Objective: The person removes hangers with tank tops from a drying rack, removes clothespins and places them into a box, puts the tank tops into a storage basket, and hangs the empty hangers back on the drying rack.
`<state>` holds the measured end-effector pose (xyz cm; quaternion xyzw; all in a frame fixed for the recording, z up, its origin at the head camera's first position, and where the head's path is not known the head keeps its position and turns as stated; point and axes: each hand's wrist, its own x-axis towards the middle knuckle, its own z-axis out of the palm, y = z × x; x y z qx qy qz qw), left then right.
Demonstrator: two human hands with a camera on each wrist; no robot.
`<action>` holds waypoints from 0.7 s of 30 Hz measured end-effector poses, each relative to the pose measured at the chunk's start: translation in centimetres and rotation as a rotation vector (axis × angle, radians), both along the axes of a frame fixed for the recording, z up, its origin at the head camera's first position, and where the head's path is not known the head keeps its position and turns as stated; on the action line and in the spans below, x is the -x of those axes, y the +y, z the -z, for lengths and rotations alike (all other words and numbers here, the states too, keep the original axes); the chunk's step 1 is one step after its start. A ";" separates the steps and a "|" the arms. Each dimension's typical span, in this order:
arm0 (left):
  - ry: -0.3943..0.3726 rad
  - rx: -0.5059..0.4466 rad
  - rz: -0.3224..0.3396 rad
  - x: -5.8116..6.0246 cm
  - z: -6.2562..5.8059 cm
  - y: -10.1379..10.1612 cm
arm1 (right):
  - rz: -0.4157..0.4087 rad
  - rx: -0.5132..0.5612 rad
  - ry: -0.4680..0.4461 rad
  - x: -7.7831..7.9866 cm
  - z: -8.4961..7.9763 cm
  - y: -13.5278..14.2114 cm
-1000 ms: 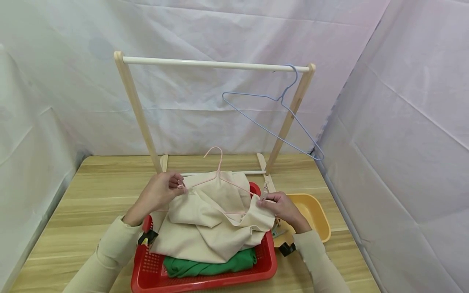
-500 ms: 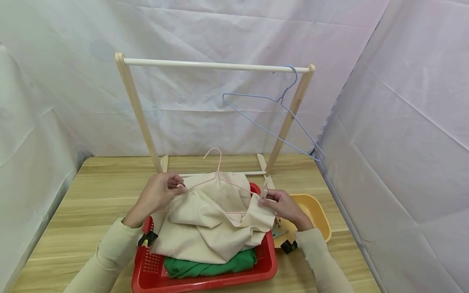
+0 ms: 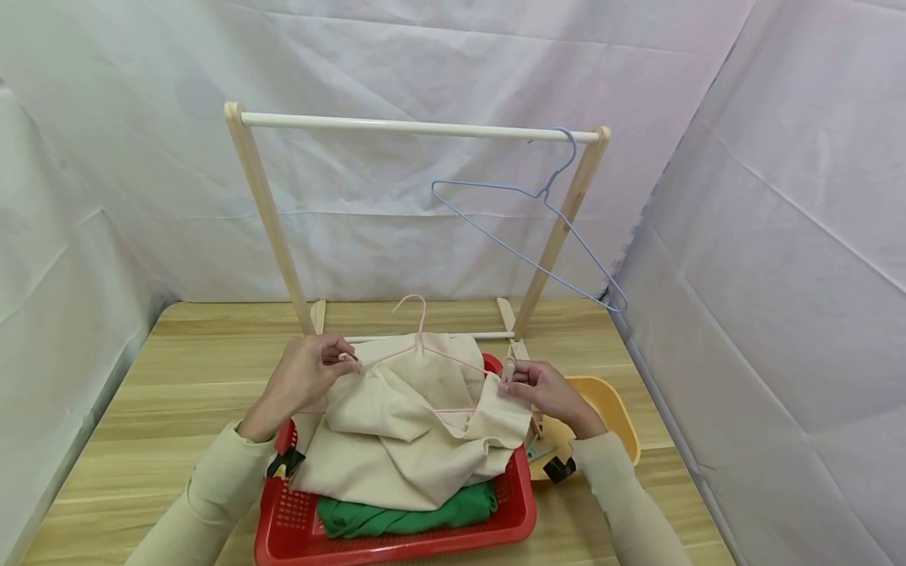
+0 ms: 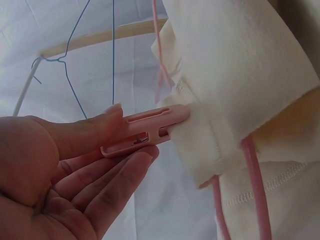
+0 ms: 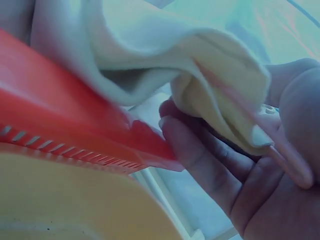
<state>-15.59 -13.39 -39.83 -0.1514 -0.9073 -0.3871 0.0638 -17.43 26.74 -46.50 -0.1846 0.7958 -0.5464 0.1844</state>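
The hanger's (image 4: 256,190) hook sits lower than a second ago. The left hand (image 3: 300,379) pinches a pink clip (image 4: 150,124) on the cloth (image 3: 406,448); the right hand (image 3: 554,395) grips the cloth's edge.

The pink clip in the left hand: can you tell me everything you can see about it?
The pink clip looks like smooth plastic, with long slots in its body and a small grey, metal-looking bit inside. In the left wrist view it lies sideways, its rounded tip slightly higher than its other end. The left hand pinches that other end. The tip touches the cream cloth near its edge, but I can't tell how much cloth it has clamped.
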 end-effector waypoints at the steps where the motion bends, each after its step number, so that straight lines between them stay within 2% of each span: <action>1: 0.007 -0.001 -0.004 0.0 0.0 0.0 | 0.000 -0.005 0.003 0.1 0.0 0.0; 11: 0.047 -0.007 -0.017 -0.3 -0.4 0.3 | 0.028 0.016 0.031 1.0 0.3 -0.3; 21: -0.006 -0.085 0.025 -0.6 -1.4 2.3 | 0.045 -0.045 0.056 2.3 0.5 -0.8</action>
